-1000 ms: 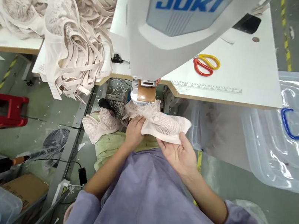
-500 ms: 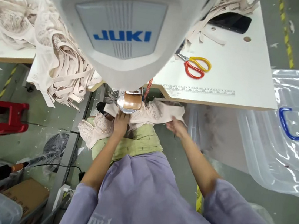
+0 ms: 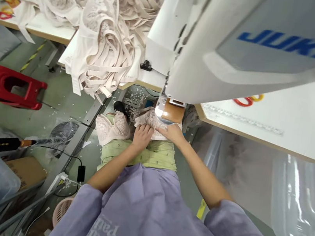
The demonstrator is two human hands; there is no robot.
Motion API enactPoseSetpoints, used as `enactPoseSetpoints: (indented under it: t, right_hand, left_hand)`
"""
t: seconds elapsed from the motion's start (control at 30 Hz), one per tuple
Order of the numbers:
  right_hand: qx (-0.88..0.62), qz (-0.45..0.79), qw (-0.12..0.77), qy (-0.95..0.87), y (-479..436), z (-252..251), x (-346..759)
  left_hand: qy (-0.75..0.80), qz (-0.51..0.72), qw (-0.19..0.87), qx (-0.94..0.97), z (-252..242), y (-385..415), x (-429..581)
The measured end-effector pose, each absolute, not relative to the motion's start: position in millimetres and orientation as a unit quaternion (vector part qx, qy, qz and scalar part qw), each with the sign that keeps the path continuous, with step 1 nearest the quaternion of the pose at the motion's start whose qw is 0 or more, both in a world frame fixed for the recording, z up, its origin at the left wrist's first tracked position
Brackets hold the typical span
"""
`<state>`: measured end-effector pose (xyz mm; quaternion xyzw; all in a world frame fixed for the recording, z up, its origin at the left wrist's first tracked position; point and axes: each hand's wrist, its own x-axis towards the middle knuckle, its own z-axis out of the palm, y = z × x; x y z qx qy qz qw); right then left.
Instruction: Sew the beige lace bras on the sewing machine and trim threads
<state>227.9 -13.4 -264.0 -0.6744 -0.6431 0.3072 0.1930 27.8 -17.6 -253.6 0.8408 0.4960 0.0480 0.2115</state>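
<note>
A pale beige lace bra lies under the orange-guarded head of a white sewing machine. My left hand rests on the lace left of the sewing head, its fingers bent and closed on the cloth. Close beside the head, my right hand pinches the bra's near edge, its fingertips partly hidden by the guard. Another lace cup piece hangs over my left thigh; whether it joins the piece under the machine I cannot tell.
A heap of beige bras with straps spills over the left tabletop. Red-and-yellow scissors lie on the right tabletop behind a printed ruler. A red stool stands at left, a clear plastic bin at right.
My view has swung left. My right hand has let go of the fabric's right end and moved in beside the sewing head. My left hand has shifted left of the head.
</note>
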Motion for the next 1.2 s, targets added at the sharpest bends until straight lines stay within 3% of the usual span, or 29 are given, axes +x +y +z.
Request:
enactPoseSetpoints:
  t: [0.2,0.37,0.47,0.67,0.73,0.83,1.0,1.1,1.2]
  right_hand:
    - [-0.728,0.272,0.21,-0.594,-45,-278,205]
    - [-0.708,0.271,0.286,-0.586,-37,-246,174]
    - [-0.589,0.349,0.315,-0.658,-39,-215,142]
    - [-0.39,0.495,0.144,-0.763,-54,-151,136]
    - [-0.363,0.518,0.135,-0.763,-61,-119,160]
    - [-0.387,0.521,0.165,-0.742,-76,-59,205]
    - [-0.402,0.582,0.173,-0.686,-100,20,270]
    - [-0.338,0.608,0.123,-0.707,-92,19,308]
    - [-0.544,0.453,0.169,-0.686,-41,-14,354]
  left_hand:
    - [0.689,0.017,0.183,0.701,-222,-25,-102]
    - [0.771,-0.003,0.195,0.606,-198,-1,-169]
    - [0.759,0.027,0.236,0.606,-178,-23,-149]
    - [0.625,0.14,0.413,0.648,-131,-81,-79]
    - [0.58,0.19,0.456,0.647,-124,-72,-60]
    - [0.493,0.221,0.544,0.642,-119,-41,-15]
    - [0.378,0.149,0.676,0.615,-106,-18,73]
    - [0.387,0.126,0.687,0.602,-97,-18,92]
    - [0.419,0.131,0.66,0.61,-91,-22,95]
